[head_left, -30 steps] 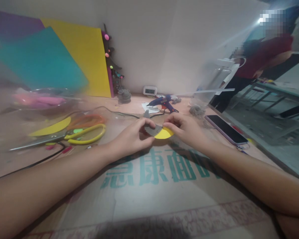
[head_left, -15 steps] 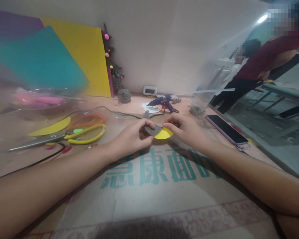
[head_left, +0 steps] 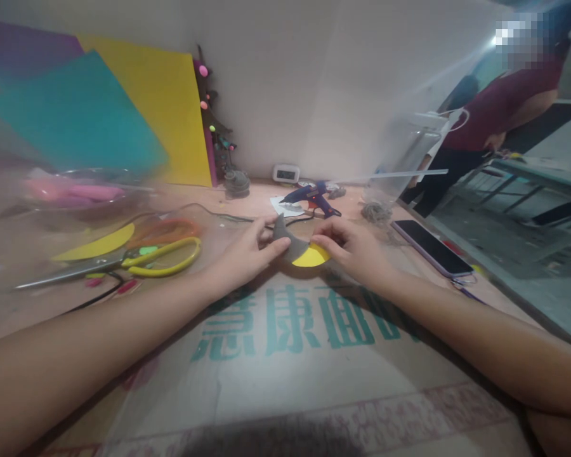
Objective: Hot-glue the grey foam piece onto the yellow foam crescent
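Observation:
Between my hands is a grey crescent-shaped piece point(head_left: 292, 244) with a yellow piece point(head_left: 311, 256) lying against its lower right part. My left hand point(head_left: 261, 244) pinches the grey crescent at its left side, thumb on the front face. With thumb and fingers closed, my right hand point(head_left: 340, 241) grips the right end, where the yellow piece meets the grey tip. Whether the two are fixed together I cannot tell. Just beyond my hands a dark blue glue gun point(head_left: 309, 193) rests with its nozzle over a white scrap point(head_left: 285, 207).
Yellow-handled scissors point(head_left: 162, 257), orange-handled scissors point(head_left: 171, 230) and a yellow cut piece point(head_left: 99, 244) lie to the left. A phone point(head_left: 431, 247) is at the right edge. A small white clock point(head_left: 286, 172) stands by the wall. A person point(head_left: 509, 120) stands at the far right.
My left hand has shifted to the left side of the grey crescent, baring more of its upper tip and face. My right hand stays at the right end. The person at right has moved slightly left.

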{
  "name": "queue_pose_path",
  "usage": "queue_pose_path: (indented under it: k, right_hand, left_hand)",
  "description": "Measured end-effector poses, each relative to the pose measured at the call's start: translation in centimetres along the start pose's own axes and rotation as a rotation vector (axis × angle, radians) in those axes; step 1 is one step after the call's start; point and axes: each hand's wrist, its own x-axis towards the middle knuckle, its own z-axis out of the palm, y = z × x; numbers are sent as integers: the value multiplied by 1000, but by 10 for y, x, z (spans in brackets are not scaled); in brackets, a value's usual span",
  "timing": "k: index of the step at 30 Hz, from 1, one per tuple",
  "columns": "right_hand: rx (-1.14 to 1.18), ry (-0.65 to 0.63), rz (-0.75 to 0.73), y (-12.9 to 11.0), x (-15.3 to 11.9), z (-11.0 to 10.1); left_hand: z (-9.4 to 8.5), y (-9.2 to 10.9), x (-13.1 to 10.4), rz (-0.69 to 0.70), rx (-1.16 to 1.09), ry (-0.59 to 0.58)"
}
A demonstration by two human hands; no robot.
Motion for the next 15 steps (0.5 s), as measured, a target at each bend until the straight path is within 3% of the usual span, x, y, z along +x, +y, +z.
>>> queue_pose_path:
  k: [7,15]
  right_hand:
    - [-29,5,-56,2,-4,2]
    - [-36,-61,-44,3,0,0]
  left_hand:
    - [0,7,1,-81,-102,-3]
    - [-2,-3,6,-15,-183,-35]
